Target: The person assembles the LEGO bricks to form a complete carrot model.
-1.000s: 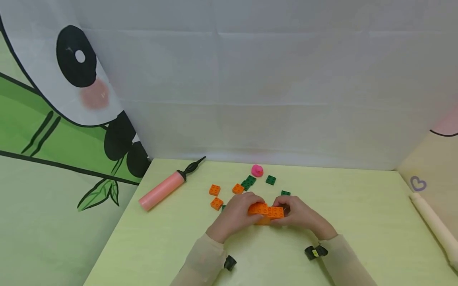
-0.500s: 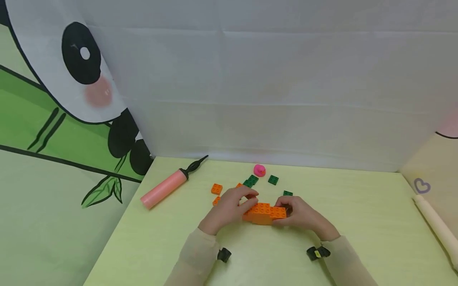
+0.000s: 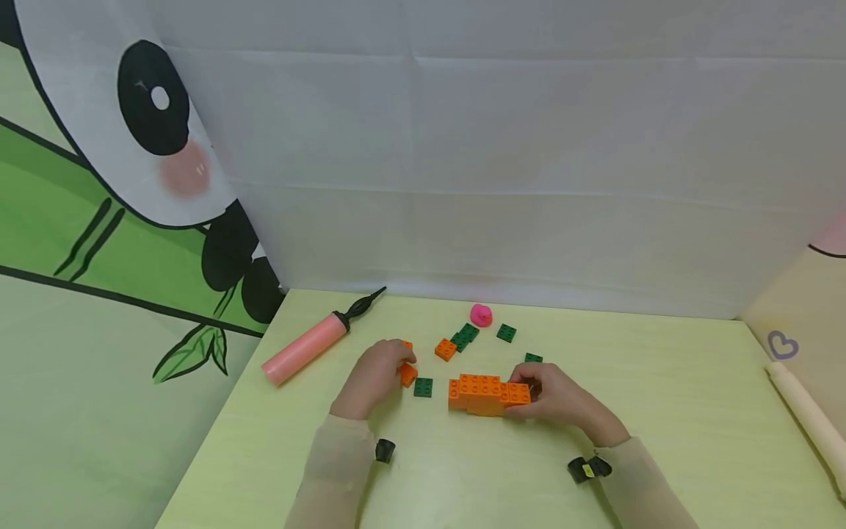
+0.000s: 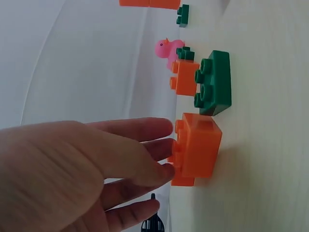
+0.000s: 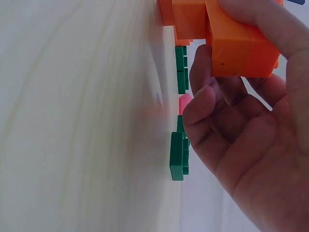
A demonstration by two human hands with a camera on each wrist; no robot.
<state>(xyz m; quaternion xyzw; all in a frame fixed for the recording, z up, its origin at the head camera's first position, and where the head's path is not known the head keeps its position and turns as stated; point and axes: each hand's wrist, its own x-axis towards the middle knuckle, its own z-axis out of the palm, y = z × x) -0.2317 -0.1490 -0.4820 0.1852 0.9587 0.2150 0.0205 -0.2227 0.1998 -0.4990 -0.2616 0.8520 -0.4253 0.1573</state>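
My right hand (image 3: 555, 397) grips the right end of a built orange block (image 3: 485, 394), made of several studded toy bricks joined together. The right wrist view has the thumb over one side of that orange block (image 5: 236, 43) and curled fingers at the other. At the left, my left hand (image 3: 377, 373) reaches over a small orange brick (image 3: 408, 375), with another orange brick partly hidden behind the fingers. Up close in the left wrist view, the left fingers and thumb are at the studs of the orange brick (image 4: 202, 145), loosely extended, without a visible pinch.
Loose green bricks (image 3: 423, 387) and an orange brick (image 3: 446, 349) lie around the hands. A pink rubber duck (image 3: 481, 315) sits at the back. A pink hand pump (image 3: 311, 345) lies at left. A pale rolled tube (image 3: 806, 426) runs along the right edge.
My left hand has let go of the built orange block and moved left to the loose orange bricks. My right hand keeps its grip in nearly the same place.
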